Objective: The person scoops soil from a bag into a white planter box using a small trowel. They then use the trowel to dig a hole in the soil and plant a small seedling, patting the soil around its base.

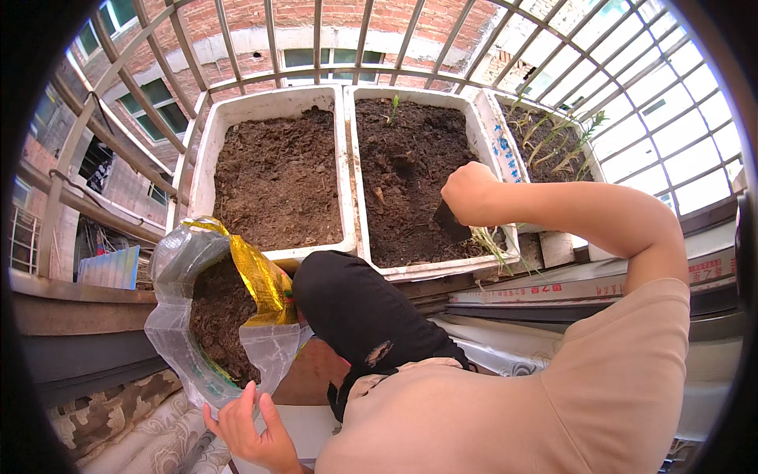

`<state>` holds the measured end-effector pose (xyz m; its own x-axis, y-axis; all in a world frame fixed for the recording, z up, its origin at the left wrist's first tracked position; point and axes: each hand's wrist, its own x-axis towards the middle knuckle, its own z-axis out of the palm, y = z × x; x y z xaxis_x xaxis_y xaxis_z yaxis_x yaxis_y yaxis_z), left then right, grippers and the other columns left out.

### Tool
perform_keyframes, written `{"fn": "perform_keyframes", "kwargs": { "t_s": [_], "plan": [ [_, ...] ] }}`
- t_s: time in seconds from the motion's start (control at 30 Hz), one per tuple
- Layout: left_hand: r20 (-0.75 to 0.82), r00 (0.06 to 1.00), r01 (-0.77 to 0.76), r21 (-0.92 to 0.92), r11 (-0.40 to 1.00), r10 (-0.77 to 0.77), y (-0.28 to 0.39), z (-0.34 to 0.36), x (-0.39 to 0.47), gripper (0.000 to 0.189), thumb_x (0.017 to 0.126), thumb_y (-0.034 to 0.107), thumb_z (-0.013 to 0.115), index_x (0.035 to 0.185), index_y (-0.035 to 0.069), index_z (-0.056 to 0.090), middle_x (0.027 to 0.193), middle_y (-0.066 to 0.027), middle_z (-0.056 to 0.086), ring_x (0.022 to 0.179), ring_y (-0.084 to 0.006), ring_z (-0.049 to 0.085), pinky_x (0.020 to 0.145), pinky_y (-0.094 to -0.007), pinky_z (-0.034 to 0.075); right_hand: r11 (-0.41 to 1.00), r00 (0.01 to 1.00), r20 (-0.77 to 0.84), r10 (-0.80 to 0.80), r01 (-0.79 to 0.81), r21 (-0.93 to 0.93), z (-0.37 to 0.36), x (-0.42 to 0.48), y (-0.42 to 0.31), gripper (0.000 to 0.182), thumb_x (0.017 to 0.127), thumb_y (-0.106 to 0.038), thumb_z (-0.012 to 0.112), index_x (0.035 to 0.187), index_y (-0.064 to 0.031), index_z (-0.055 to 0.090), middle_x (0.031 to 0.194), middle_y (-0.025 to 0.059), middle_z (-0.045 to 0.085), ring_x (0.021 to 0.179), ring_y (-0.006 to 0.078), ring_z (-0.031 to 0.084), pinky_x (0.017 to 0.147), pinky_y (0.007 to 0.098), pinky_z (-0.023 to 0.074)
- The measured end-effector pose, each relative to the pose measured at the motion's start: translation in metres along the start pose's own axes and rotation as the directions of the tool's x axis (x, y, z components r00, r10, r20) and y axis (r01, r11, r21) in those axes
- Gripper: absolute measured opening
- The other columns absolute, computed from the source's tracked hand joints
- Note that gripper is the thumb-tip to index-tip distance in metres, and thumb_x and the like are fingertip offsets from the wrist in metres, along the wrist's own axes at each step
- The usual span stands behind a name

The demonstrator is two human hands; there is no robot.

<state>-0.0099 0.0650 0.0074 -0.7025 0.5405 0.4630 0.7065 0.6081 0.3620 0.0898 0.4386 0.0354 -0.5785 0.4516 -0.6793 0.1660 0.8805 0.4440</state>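
My right hand [471,192] is closed in a fist over the right part of the middle planter. A dark, flat blade [451,224], probably of a hand trowel, juts below it against the soil; its handle is hidden in the fist. The middle planter, a white foam box [350,172], holds dark soil [408,201] with a hollow, a small green sprout [394,106] and pale, drooping stalks [490,243] at its near right corner. My left hand [254,432], fingers spread, is at the near rim of a plastic bag [172,332] holding brown soil [222,320].
On the left is another white foam box [201,178] filled with brown soil. A third box [595,163] with leggy plants stands on the right. Metal bars [367,35] enclose the ledge. My knee [355,302] presses close to the boxes, beside the bag.
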Motion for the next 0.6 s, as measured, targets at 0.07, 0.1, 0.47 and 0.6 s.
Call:
{"fn": "perform_keyframes", "kwargs": {
  "t_s": [0.07,0.1,0.47,0.6],
  "plan": [
    [0.007,1.0,0.009,0.005,1.0,-0.009,0.001,0.001,0.002,0.011,0.078,0.006,0.059,0.089,0.003,0.063,0.075,-0.0044,0.058,0.07,-0.0175,0.055,0.099,-0.0435,0.03,0.999,1.0,0.002,-0.012,0.012,0.044,0.011,0.004,0.002,0.015,0.067,-0.012,0.061,0.079,-0.0062,0.068,0.081,0.0101,0.065,0.077,0.0229,0.064,0.062,0.0332,0.0502],
    [0.014,1.0,0.009,0.012,1.0,-0.009,0.002,0.002,0.004,0.011,0.078,0.005,0.059,0.089,0.003,0.063,0.075,-0.0044,0.058,0.07,-0.0175,0.055,0.099,-0.0436,0.03,0.997,1.0,0.005,-0.018,0.018,0.069,0.017,0.008,0.002,0.015,0.067,-0.011,0.061,0.079,-0.0056,0.068,0.081,0.0104,0.065,0.077,0.0231,0.064,0.062,0.0337,0.0502],
    [0.012,1.0,0.006,0.065,0.998,-0.007,0.004,0.01,0.005,0.012,0.078,0.005,0.058,0.089,0.003,0.063,0.076,-0.0044,0.059,0.071,-0.0176,0.055,0.1,-0.0441,0.029,0.991,0.996,0.037,0.081,-0.084,0.108,-0.002,0.037,0.027,0.028,0.068,-0.03,0.065,0.076,-0.0026,0.067,0.077,0.0111,0.065,0.076,0.0258,0.064,0.066,0.0344,0.0508],
    [-0.006,1.0,-0.004,0.068,0.998,0.004,0.004,0.009,0.004,0.012,0.078,0.005,0.058,0.088,0.004,0.063,0.077,-0.0039,0.059,0.071,-0.0173,0.055,0.1,-0.0439,0.029,0.982,0.97,0.217,0.112,-0.141,0.125,-0.044,0.034,0.044,0.026,0.07,-0.028,0.062,0.076,-0.0027,0.066,0.071,0.0065,0.064,0.065,0.0186,0.064,0.059,0.0298,0.0513]
  ]
}}
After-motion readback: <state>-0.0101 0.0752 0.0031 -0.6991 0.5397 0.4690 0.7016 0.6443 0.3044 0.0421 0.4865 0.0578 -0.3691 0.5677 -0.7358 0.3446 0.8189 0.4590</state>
